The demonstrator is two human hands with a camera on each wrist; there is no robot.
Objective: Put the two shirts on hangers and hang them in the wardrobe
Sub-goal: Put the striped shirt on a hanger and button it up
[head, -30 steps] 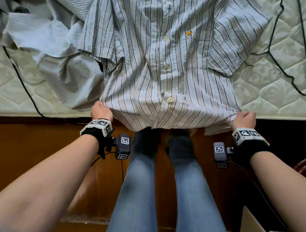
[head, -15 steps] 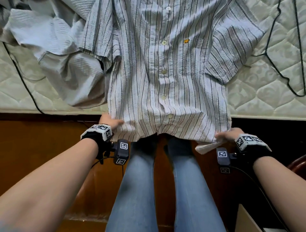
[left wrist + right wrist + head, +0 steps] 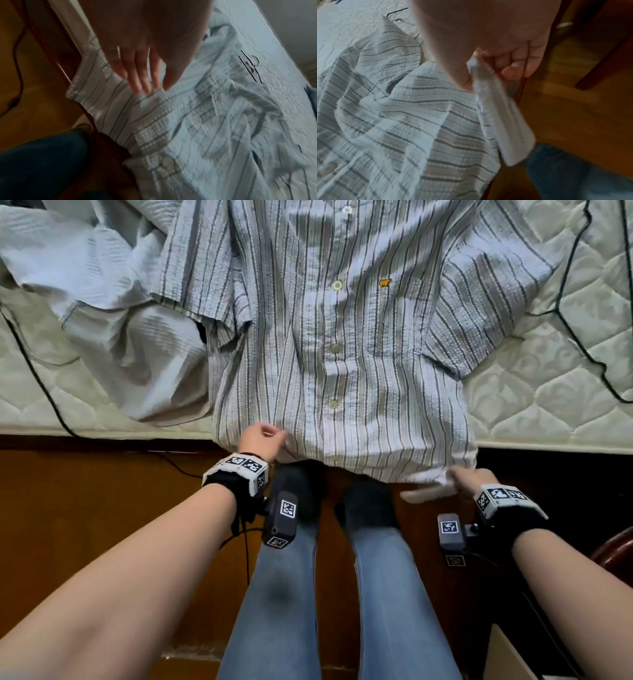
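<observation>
A striped button-up shirt (image 3: 342, 354) lies front-up on the mattress (image 3: 548, 405), its hem hanging over the bed edge. My left hand (image 3: 262, 436) hovers at the hem's left part; in the left wrist view its straight fingers (image 3: 142, 78) just touch the striped shirt (image 3: 188, 121). My right hand (image 3: 462, 477) pinches the hem's right corner, fingers (image 3: 508, 63) curled round the bunched cloth of the striped shirt (image 3: 402, 121). A plain pale blue shirt (image 3: 113, 313) lies crumpled to the left. One black wire hanger (image 3: 559, 306) lies at the right, another (image 3: 37, 378) at the left.
The dark wooden bed frame (image 3: 102, 491) runs below the mattress edge. My legs in jeans (image 3: 284, 594) stand against it between my arms. A thin cable (image 3: 246, 559) hangs from the left wrist. A reddish wooden piece of furniture (image 3: 616, 546) stands at the right.
The striped shirt has slid toward me, its hem now over the bed edge. My left hand has let go of the hem and moved rightward. My right hand still holds the corner, lower down.
</observation>
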